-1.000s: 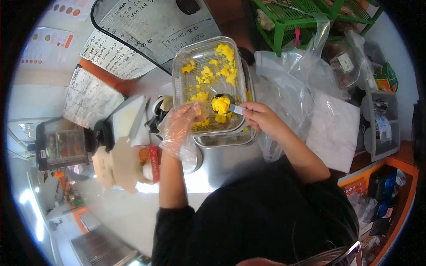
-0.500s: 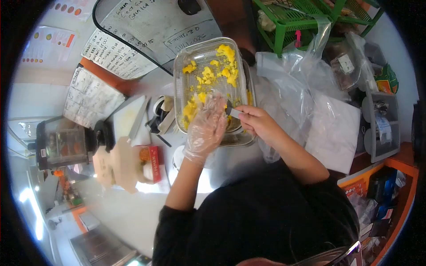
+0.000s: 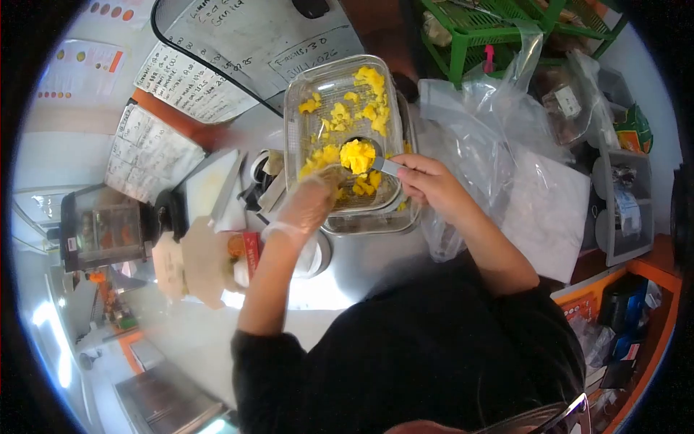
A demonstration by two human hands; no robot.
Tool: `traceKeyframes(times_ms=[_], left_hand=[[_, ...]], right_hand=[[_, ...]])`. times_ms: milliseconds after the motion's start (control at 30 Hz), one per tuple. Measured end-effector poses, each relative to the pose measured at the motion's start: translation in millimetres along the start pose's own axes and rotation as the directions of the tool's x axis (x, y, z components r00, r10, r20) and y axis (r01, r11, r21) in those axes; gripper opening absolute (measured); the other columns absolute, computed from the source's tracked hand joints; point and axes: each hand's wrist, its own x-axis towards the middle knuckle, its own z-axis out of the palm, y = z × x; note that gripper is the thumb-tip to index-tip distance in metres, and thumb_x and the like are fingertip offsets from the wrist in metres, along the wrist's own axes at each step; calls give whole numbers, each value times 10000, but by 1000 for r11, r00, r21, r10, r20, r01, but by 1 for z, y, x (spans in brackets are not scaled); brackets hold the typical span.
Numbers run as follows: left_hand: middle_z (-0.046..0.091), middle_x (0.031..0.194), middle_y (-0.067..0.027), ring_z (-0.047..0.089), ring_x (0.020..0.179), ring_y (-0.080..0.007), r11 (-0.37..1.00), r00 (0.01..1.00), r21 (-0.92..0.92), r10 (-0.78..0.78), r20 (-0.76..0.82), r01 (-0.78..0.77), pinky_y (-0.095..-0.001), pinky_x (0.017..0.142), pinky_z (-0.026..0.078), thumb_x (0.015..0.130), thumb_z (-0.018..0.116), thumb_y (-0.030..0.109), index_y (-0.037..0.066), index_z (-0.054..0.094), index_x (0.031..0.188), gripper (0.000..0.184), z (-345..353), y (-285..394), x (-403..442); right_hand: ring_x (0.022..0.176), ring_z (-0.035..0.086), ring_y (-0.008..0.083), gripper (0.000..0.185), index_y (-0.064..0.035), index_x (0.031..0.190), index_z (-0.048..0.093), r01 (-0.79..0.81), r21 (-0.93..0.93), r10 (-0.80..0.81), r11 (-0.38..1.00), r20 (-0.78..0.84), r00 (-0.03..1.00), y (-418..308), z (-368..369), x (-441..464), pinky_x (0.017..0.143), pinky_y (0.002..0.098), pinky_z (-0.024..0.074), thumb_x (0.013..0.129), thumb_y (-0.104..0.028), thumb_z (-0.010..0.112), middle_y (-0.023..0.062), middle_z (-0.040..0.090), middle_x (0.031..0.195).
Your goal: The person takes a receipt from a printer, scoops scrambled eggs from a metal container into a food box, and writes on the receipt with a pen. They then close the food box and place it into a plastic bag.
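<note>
My right hand (image 3: 428, 181) is closed round the grey handle of a small dark measuring cup (image 3: 391, 168). Yellow, crumbly, soft-looking pieces (image 3: 357, 156) heap above the cup's rim. Below the cup is a clear rectangular tray (image 3: 290, 98) with a mesh-like base, and more yellow clumps (image 3: 373, 83) lie scattered in it. My left hand (image 3: 307, 202), in a clear plastic glove, is over the tray's lower left edge, close to the cup and a yellow pile. Motion blurs its fingers, so their grip does not show.
A second tray (image 3: 376, 224) lies under the first. To the left are a knife (image 3: 226, 192) on a white board, a tape roll (image 3: 260, 170) and an open carton box (image 3: 206, 260). Plastic bags (image 3: 463, 137) and a green rack (image 3: 459, 43) stand right.
My left hand has moved off the cup, down and to the left, uncovering the heaped yellow pieces. My right hand still holds the cup in nearly the same place.
</note>
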Motion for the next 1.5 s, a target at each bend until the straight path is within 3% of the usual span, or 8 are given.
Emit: traceKeyframes(times_ms=[433, 600, 733, 933, 1133, 1300, 1433, 1500], left_hand=[[656, 919, -180, 651, 855, -334, 904, 957, 365, -274, 99, 221, -411, 729, 527, 827, 492, 69, 10, 648, 901, 182, 15, 8, 27], [659, 873, -177, 657, 808, -326, 925, 929, 333, -50, -367, 182, -410, 707, 535, 815, 505, 72, 31, 653, 883, 168, 38, -2, 21], [657, 863, -177, 655, 816, -317, 928, 954, 223, -286, -90, 299, -405, 702, 531, 801, 511, 75, 34, 649, 861, 156, 44, -11, 39], [655, 859, -176, 641, 844, -306, 910, 973, 407, 24, -229, 74, -404, 746, 518, 768, 529, 89, 27, 649, 822, 145, 51, -11, 32], [658, 905, -158, 634, 856, -323, 987, 978, 154, 73, -194, -43, -412, 737, 513, 747, 574, 37, 38, 662, 885, 163, 13, 1, 11], [644, 1061, -158, 636, 907, -321, 979, 866, -203, -92, -491, -12, -389, 751, 528, 732, 604, -15, 137, 659, 1009, 321, -4, 18, -9], [614, 1144, -159, 631, 921, -337, 998, 779, -47, -6, -627, -30, -390, 758, 527, 750, 594, -13, 160, 641, 1077, 373, -6, 52, -4], [566, 1233, -169, 623, 941, -353, 995, 858, -90, -8, -514, -45, -398, 767, 522, 774, 588, 3, 155, 604, 1152, 407, 2, 49, 2]], right_hand=[[550, 315, 40, 304, 1, 1188, 541, -10, 50, 12, 999, -25, 1000, 4, -13, -13, 479, 200, 231, 951, -185, 499, -58, 369, 651], [552, 318, 38, 300, -1, 1180, 545, -16, 59, 17, 998, -30, 999, 8, -17, -12, 482, 200, 234, 950, -189, 501, -57, 374, 650], [554, 326, 39, 295, 4, 1181, 540, -17, -2, 17, 1000, -11, 1000, 12, -13, -11, 480, 197, 240, 954, -177, 493, -55, 383, 652], [557, 330, 39, 283, -1, 1179, 536, -14, 16, 14, 1000, 12, 1000, 14, -17, -14, 479, 193, 245, 958, -172, 487, -55, 384, 661], [547, 331, 37, 279, -4, 1182, 533, -44, -26, 44, 999, -14, 999, 14, -20, -15, 471, 189, 244, 958, -164, 487, -51, 385, 659], [523, 331, 36, 281, -6, 1185, 529, -60, 18, 59, 998, 30, 998, 20, -14, -9, 444, 186, 237, 959, -166, 485, -43, 393, 651], [507, 345, 51, 284, 6, 1198, 521, -148, 68, 148, 987, -1, 989, 16, 3, -3, 435, 212, 268, 968, -149, 459, -38, 380, 615], [502, 341, 52, 281, 10, 1194, 518, -170, 80, 171, 982, -7, 985, 16, 7, 0, 432, 214, 265, 968, -146, 459, -39, 374, 612]])
